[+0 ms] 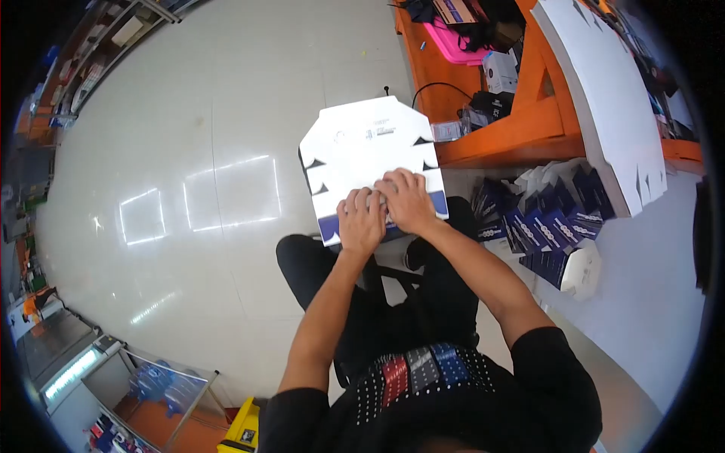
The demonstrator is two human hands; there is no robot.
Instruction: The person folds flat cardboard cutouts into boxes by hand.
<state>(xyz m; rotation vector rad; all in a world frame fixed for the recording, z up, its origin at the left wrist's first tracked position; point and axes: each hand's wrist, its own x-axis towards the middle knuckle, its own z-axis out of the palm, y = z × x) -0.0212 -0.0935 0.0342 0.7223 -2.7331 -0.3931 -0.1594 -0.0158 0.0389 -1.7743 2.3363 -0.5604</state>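
A flat white cardboard box blank [362, 143] with notched sides and a dark blue near edge lies across my knees. My left hand [362, 224] rests on its near part, fingers bent and pressed against the card. Close beside it, my right hand [408, 202] bears down on the same blank, its fingers also curled. The hands nearly touch. Both thumbs and whatever lies beneath the palms are hidden.
To the right, a stack of white blanks [604, 98] lies on an orange bench [521, 136] with a pink case [455, 44]. Dark blue folded boxes [544, 219] are piled below. A yellow object [243, 428] stands at lower left; tiled floor [234, 151] spreads left.
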